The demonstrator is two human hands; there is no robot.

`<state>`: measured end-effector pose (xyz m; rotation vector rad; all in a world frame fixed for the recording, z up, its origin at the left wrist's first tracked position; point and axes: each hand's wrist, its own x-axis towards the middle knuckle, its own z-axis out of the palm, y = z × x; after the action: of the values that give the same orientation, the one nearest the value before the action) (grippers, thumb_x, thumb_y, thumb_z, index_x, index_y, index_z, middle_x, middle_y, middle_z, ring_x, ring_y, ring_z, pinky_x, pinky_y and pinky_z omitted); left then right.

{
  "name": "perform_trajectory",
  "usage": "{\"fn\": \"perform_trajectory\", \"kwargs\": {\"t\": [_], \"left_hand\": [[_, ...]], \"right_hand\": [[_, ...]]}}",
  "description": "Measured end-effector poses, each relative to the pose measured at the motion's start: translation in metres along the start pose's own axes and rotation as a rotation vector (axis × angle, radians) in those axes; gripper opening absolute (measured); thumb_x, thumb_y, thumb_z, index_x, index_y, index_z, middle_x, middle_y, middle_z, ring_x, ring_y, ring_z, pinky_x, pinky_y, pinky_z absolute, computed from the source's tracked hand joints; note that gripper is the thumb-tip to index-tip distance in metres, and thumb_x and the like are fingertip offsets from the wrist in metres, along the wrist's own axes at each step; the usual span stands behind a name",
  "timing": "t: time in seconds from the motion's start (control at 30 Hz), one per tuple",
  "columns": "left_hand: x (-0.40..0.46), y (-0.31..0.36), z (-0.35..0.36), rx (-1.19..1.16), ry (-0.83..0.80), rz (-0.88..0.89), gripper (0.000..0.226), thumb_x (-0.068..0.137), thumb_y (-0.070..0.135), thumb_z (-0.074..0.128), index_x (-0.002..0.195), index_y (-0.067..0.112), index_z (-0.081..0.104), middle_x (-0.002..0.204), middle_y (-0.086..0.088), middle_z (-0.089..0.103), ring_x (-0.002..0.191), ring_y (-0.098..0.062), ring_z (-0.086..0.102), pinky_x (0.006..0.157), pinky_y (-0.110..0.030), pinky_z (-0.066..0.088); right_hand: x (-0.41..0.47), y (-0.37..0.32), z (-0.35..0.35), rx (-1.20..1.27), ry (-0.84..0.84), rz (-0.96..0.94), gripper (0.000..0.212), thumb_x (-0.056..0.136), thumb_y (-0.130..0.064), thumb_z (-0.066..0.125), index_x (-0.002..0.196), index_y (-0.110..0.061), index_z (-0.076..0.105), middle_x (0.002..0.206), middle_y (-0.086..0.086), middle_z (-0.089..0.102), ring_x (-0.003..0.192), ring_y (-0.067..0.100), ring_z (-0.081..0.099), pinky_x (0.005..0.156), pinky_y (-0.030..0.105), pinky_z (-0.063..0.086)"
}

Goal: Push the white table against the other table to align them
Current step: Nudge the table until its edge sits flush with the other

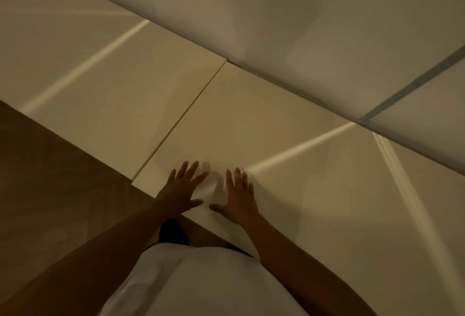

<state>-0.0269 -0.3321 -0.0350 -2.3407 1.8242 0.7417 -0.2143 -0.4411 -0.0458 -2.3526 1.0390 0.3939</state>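
hands flat (fingers spread) | white table | narrow seam to other table

The white table is lying bare across its top, leaving open passage toward 12 and 3 o'clock. The left hand and right hand are lying flat with fingers spread near its 6 o'clock edge, occupying that strip. At 10 o'clock the other table is sitting just beside it, a thin seam separating them. The wall is blocking both tables at 12 o'clock. Open floor is lying at 8 o'clock.
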Motion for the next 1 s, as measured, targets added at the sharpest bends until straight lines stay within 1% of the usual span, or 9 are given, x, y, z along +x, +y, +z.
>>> {"fn": "perform_trajectory", "kwargs": {"t": [0.13, 0.3, 0.4, 0.57, 0.7, 0.8, 0.87, 1.0], "left_hand": [[0.008, -0.037, -0.016, 0.020, -0.026, 0.091, 0.094, 0.088, 0.060, 0.059, 0.158, 0.036, 0.001, 0.166, -0.004, -0.018, 0.151, -0.032, -0.018, 0.122, -0.057, 0.006], [0.012, -0.077, -0.025, 0.063, -0.048, 0.226, 0.098, 0.087, 0.063, 0.059, 0.159, 0.034, 0.000, 0.165, -0.006, -0.019, 0.150, -0.033, -0.020, 0.122, -0.059, 0.004], [0.012, -0.091, -0.024, 0.093, -0.060, 0.316, 0.099, 0.086, 0.067, 0.057, 0.158, 0.034, -0.001, 0.164, -0.006, -0.022, 0.150, -0.033, -0.022, 0.122, -0.056, 0.000], [0.011, -0.097, -0.012, 0.095, -0.038, 0.426, 0.102, 0.083, 0.067, 0.060, 0.159, 0.028, 0.004, 0.166, -0.009, -0.015, 0.151, -0.034, -0.019, 0.121, -0.053, -0.001], [0.009, -0.092, -0.011, 0.103, -0.056, 0.431, 0.104, 0.084, 0.071, 0.055, 0.160, 0.025, 0.001, 0.165, -0.009, -0.017, 0.150, -0.035, -0.019, 0.123, -0.057, 0.004], [0.008, -0.091, -0.014, 0.104, -0.083, 0.446, 0.102, 0.086, 0.069, 0.053, 0.160, 0.022, 0.000, 0.165, -0.009, -0.018, 0.150, -0.034, -0.021, 0.123, -0.055, -0.001], [0.006, -0.091, -0.013, 0.104, -0.106, 0.452, 0.102, 0.087, 0.068, 0.052, 0.160, 0.020, -0.001, 0.165, -0.009, -0.018, 0.150, -0.033, -0.022, 0.123, -0.054, -0.004], [-0.001, -0.092, -0.006, 0.157, -0.129, 0.422, 0.108, 0.084, 0.077, 0.045, 0.159, 0.018, -0.005, 0.165, -0.008, -0.020, 0.150, -0.034, -0.022, 0.123, -0.055, -0.004]], "right_hand": [[0.019, -0.035, 0.001, 0.025, 0.026, 0.086, 0.122, 0.077, -0.078, 0.060, 0.159, -0.024, -0.013, 0.166, 0.007, -0.025, 0.152, 0.030, -0.025, 0.123, 0.054, -0.001], [0.035, -0.074, 0.005, 0.057, 0.041, 0.148, 0.121, 0.078, -0.079, 0.057, 0.158, -0.024, -0.016, 0.164, 0.007, -0.028, 0.151, 0.031, -0.027, 0.122, 0.052, -0.004], [0.036, -0.090, 0.012, 0.070, 0.049, 0.176, 0.122, 0.078, -0.080, 0.057, 0.159, -0.024, -0.016, 0.164, 0.008, -0.028, 0.151, 0.031, -0.026, 0.122, 0.052, -0.005], [0.030, -0.104, 0.024, 0.077, 0.055, 0.224, 0.124, 0.077, -0.077, 0.062, 0.159, -0.022, -0.012, 0.166, 0.007, -0.023, 0.152, 0.031, -0.022, 0.123, 0.053, 0.001], [0.023, -0.107, 0.031, 0.092, 0.052, 0.243, 0.130, 0.073, -0.080, 0.064, 0.160, -0.019, -0.011, 0.167, 0.007, -0.021, 0.153, 0.031, -0.022, 0.124, 0.054, 0.004], [0.023, -0.109, 0.034, 0.063, 0.048, 0.244, 0.129, 0.074, -0.078, 0.064, 0.160, -0.019, -0.012, 0.167, 0.006, -0.021, 0.153, 0.031, -0.021, 0.125, 0.055, 0.006], [0.025, -0.112, 0.034, 0.050, 0.034, 0.247, 0.128, 0.075, -0.077, 0.065, 0.160, -0.020, -0.012, 0.167, 0.006, -0.022, 0.153, 0.030, -0.022, 0.124, 0.054, 0.005], [0.025, -0.117, 0.041, 0.019, 0.007, 0.226, 0.128, 0.073, -0.076, 0.067, 0.160, -0.023, -0.012, 0.166, 0.004, -0.026, 0.151, 0.030, -0.026, 0.124, 0.055, 0.000]]}}
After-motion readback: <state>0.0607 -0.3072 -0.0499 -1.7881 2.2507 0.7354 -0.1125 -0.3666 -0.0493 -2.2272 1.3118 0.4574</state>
